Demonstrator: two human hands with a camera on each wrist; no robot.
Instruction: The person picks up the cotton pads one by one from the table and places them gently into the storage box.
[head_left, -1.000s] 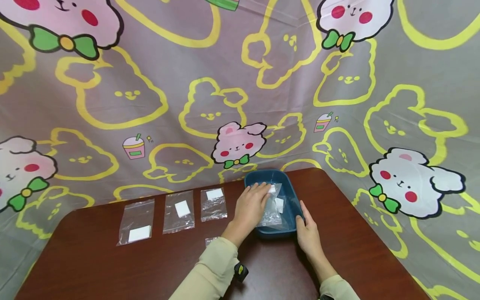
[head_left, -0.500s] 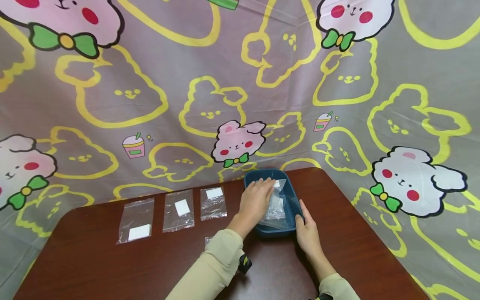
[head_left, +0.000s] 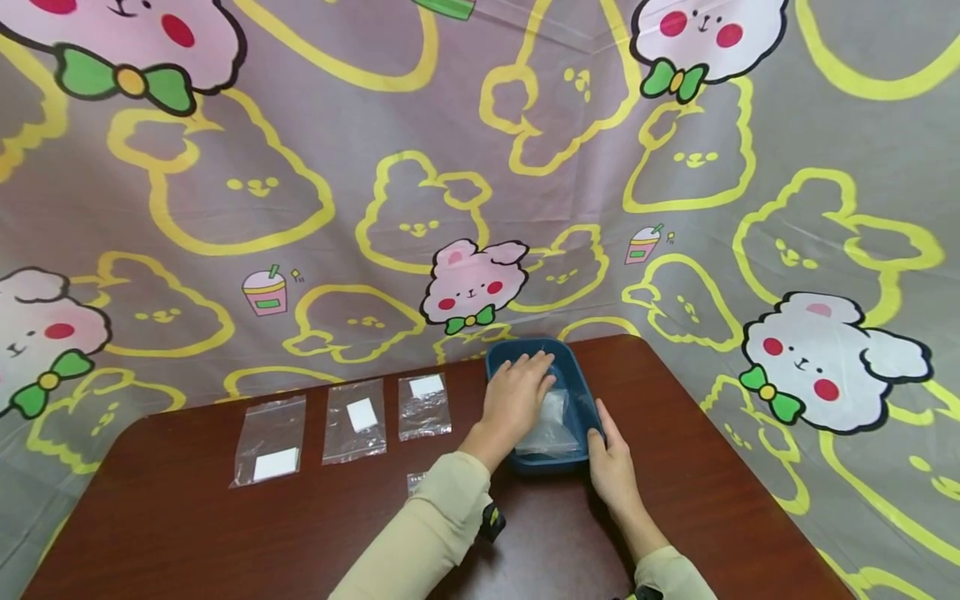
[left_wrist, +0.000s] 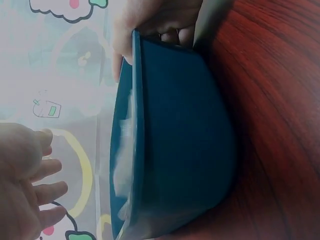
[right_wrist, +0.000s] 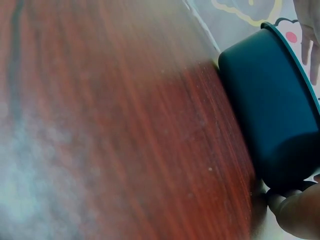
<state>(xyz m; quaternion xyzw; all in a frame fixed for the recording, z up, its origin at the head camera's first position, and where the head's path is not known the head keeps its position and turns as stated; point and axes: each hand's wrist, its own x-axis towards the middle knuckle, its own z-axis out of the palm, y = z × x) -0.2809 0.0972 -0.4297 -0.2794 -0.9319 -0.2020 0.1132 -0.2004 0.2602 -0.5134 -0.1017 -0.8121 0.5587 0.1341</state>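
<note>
A dark blue plastic bin (head_left: 551, 468) stands near the table's back right, with clear zip bags (head_left: 551, 427) lying inside. My left hand (head_left: 513, 406) is over the bin's left side, fingers stretched out; in the left wrist view that left hand (left_wrist: 22, 185) has its fingers apart and holds nothing. My right hand (head_left: 615, 467) grips the bin's right wall, thumb at the rim and fingers along the outside. The right wrist view catches part of this right hand (right_wrist: 300, 212) low against the bin (right_wrist: 270, 100). The left hand hides part of the bin's inside.
Left of the bin, three clear zip bags lie in a row: a left one (head_left: 281, 421), a middle one (head_left: 341, 437) and a right one (head_left: 426, 423), each with a white card. Another small bag (head_left: 415, 481) is mostly behind the left sleeve. A patterned cloth (head_left: 375, 100) hangs behind the table.
My left hand has shifted right and toward the bin's far end. The bag corner that stuck out past its fingers no longer shows there. The right hand stays on the bin.
</note>
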